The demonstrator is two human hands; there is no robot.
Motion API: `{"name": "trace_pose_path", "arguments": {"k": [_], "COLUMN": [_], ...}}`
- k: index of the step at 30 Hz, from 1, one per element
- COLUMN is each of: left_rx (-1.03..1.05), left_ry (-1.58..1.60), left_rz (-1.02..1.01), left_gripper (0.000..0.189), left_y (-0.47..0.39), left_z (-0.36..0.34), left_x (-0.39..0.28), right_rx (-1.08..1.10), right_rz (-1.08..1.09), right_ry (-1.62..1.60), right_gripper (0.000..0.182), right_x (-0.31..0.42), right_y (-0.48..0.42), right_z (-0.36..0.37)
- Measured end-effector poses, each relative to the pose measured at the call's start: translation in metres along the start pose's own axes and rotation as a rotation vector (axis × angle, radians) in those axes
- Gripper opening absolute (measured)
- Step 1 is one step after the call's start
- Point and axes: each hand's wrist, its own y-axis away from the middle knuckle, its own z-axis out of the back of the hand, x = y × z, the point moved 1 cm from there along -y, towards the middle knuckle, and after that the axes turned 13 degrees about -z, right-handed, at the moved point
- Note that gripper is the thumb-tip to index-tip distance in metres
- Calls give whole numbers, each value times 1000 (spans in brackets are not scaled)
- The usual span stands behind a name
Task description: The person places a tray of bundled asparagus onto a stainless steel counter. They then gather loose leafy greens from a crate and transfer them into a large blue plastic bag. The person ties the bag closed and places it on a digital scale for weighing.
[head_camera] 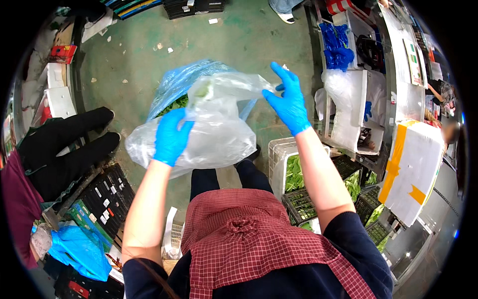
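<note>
A large clear plastic bag [220, 138] hangs before me, its upper part drawn out towards the right. My left hand [172, 136], in a blue glove, lies against the bag's left side; whether its fingers grip the film is hard to tell. At the bag's upper right corner is my right hand [287, 99], also gloved in blue, with thumb and fingers spread; contact with the film is unclear. Behind the clear bag stands a blue plastic bag [175, 84] with green leafy vegetables [175, 105] showing inside.
Right of my legs are a pale plastic crate [276, 149] of greens and black crates [298, 205]. A taped white foam box [410, 168] is at the far right. On the left a person in black trousers [67, 138] stands by stacked black crates [108, 194]. Another person's foot [286, 18] shows at the top.
</note>
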Motion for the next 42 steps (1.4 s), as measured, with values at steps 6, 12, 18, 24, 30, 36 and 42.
{"name": "trace_pose_path", "arguments": {"k": [6,12,18,24,30,36,42], "left_rx": [94,236,316,472,277,146,190], "left_ry": [-98,-284,-169,-56,-190,-290,589], "left_rz": [-212,112,652,1035,323,265,427], "left_gripper": [26,26,51,94,113,86,43], "left_y": [4,99,175,260,155,102,54], "left_z": [55,126,170,228,176,-44,-13], "left_x": [1,130,160,178,101,103,28], "right_rx": [222,228,272,162,237,720,506], "right_rz": [55,-138,-81,-471,-477,-357,-206], "right_ry": [427,61,-16,-412,-330,-565,-261], "right_gripper": [33,27,34,22,24,24,73], "right_x": [-27,-18,-50,-84,-40,61,32], "right_y": [-36,-14,12,10,35,103,98], "right_z": [-61,6,13,60,68,56,46]}}
